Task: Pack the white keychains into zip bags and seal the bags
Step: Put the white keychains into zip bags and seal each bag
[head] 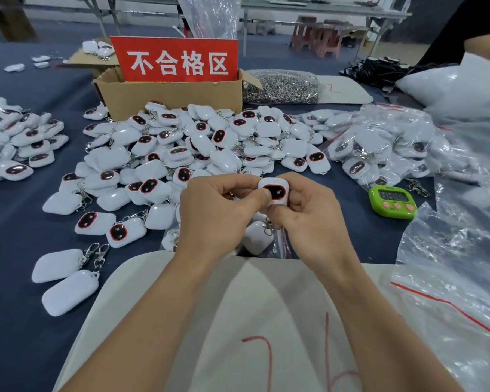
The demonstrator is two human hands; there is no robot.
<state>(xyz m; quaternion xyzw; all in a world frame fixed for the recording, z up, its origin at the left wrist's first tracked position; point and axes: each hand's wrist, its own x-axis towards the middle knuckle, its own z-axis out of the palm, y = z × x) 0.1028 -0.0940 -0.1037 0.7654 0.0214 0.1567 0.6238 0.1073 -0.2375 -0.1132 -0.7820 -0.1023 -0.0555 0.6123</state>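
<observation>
Your left hand [215, 213] and right hand [309, 219] both pinch one white keychain [274, 190]. It is held dark face up, above the worktop [17, 321]. A zip bag [283, 245] lies beneath your hands. The loose keychain pile [181, 154] sits just behind. A green timer [392, 203] is to the right.

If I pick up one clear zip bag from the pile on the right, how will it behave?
Probably floppy: the zip bags lie crumpled and hold no shape. Likely very light, as the film is thin and see-through. Its glossy surface suggests bags may slide over each other.
</observation>
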